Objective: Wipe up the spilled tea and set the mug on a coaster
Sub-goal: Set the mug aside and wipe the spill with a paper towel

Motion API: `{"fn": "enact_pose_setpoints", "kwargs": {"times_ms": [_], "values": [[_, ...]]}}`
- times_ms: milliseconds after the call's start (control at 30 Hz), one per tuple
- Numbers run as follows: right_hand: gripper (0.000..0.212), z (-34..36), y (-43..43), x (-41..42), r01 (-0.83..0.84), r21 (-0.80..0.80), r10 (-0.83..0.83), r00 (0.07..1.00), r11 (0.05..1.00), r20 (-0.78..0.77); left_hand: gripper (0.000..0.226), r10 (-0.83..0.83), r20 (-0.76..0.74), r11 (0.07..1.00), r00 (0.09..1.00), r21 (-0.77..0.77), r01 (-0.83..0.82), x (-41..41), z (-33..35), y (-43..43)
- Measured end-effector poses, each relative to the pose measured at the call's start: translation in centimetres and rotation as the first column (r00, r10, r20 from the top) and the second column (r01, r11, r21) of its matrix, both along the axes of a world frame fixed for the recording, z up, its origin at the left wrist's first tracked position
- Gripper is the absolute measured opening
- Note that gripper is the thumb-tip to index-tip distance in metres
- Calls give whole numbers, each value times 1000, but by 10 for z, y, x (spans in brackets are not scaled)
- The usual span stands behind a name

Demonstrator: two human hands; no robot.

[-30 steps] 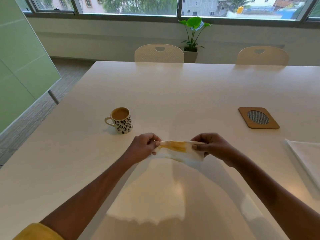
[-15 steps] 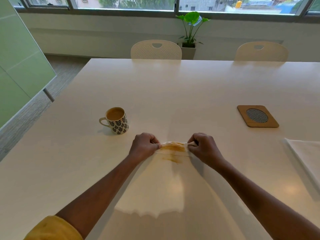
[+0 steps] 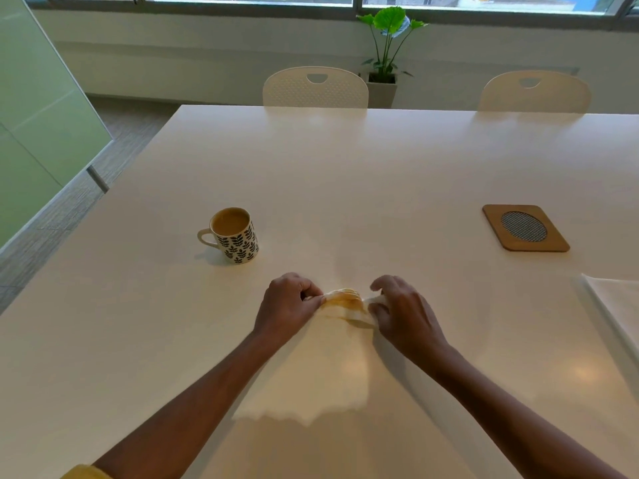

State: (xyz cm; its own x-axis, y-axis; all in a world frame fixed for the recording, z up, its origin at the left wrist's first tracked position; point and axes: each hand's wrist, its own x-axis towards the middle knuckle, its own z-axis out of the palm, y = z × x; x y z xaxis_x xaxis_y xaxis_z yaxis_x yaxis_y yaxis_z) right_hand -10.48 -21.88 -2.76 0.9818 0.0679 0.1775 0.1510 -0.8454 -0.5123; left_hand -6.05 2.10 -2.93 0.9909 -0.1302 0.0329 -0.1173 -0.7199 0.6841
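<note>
Pinching stained napkin with left hand and right hand on desk; mug off left, coaster far right.

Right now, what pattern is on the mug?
The mug is white with dark leaf sprigs; head view.

Big glossy cream-white table with light glare on the top. On it: mug with a black leaf print, upright at left-centre, full of tan tea, handle pointing left; brown square coaster with a round grey mesh middle, flat at the right, well apart from the mug. White napkin lies at front centre, far end bunched and stained yellow-brown, near end fanned out flat with a ragged edge; another white sheet sits at the right edge, partly cut off by the frame.
</note>
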Motion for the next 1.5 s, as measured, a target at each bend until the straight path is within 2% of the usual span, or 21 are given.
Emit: {"fn": "enact_pose_setpoints", "kwargs": {"times_ms": [67, 233, 400, 533, 700, 800, 867, 967, 1033, 1267, 1500], "values": [[14, 0, -1, -3, 67, 39, -68, 998, 997, 6, 5, 15, -23, 1000, 1000, -23, -15, -2, 0, 4], [18, 6, 0, -3, 165, 78, -165, 986, 983, -12, 10, 34, -126, 997, 991, -66, -42, -6, 4, 11], [14, 15, -3, 3, 173, 32, -172, 985, 984, -24, 13, 14, -253, 985, 967, -164, -58, -15, 7, 14], [20, 20, -9, 4, 163, -16, -164, 985, 987, -55, 12, -23, -341, 964, 940, -255, -69, -25, 6, 13], [16, 25, 6, -6, 136, -148, -133, 991, 980, 27, 14, 6, -313, 960, 950, -265, -93, -35, 3, 7], [15, 25, 19, -12, 92, -180, -91, 996, 979, 13, 16, 36, -286, 968, 957, -227, -104, -37, 2, 4], [10, 22, 22, -16, 40, -163, -42, 999, 986, -14, 17, 48, -273, 974, 961, -202, -106, -37, 2, 5], [25, 16, 22, -23, -47, -118, 40, 997, 992, -64, 18, 53, -265, 977, 963, -188, -105, -36, 3, 7], [19, 14, 18, -26, -71, -92, 67, 997, 993, -48, 17, 61, -268, 976, 962, -184, -114, -36, 3, 8], [19, 6, 19, -19, -29, -11, 29, 1000, 1000, 5, 18, 67, -243, 984, 968, -144, -104, -38, 3, 10], [23, 4, 34, -21, -33, -77, 34, 999, 996, 7, 13, 72, -243, 985, 967, -135, -108, -38, 2, 23]]}}
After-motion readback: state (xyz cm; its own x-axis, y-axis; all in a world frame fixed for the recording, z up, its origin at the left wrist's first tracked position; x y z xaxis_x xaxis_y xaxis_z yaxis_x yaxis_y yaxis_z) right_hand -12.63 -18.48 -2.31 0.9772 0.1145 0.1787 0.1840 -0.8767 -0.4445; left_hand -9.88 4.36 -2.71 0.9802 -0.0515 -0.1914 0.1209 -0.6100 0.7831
